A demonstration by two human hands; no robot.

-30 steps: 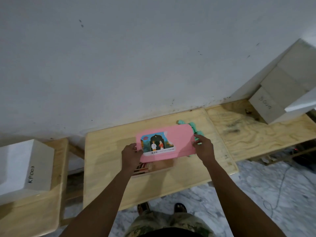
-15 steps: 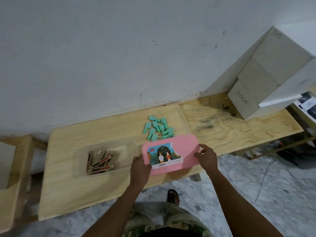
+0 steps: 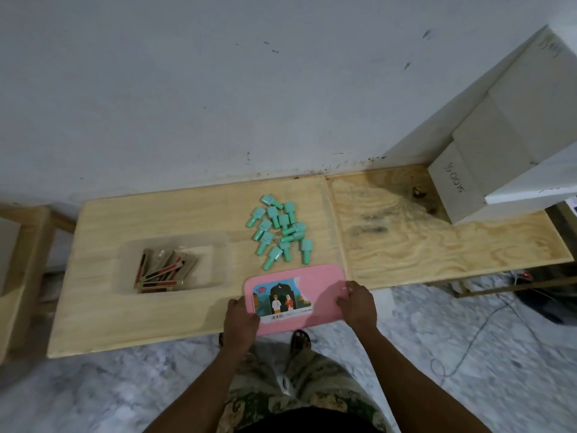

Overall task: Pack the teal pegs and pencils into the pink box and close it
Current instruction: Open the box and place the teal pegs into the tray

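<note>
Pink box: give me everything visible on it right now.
The pink box is flat and rectangular with rounded corners, lid side up and apparently closed. A printed label on its left half shows two figures under a dark arch. It sits at the wooden table's near edge, its near side overhanging. The left hand grips its left end, the right hand its right end. The teal pegs lie just beyond it, not touching.

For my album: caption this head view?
Both hands hold the closed pink box near loose teal pegs.
</note>
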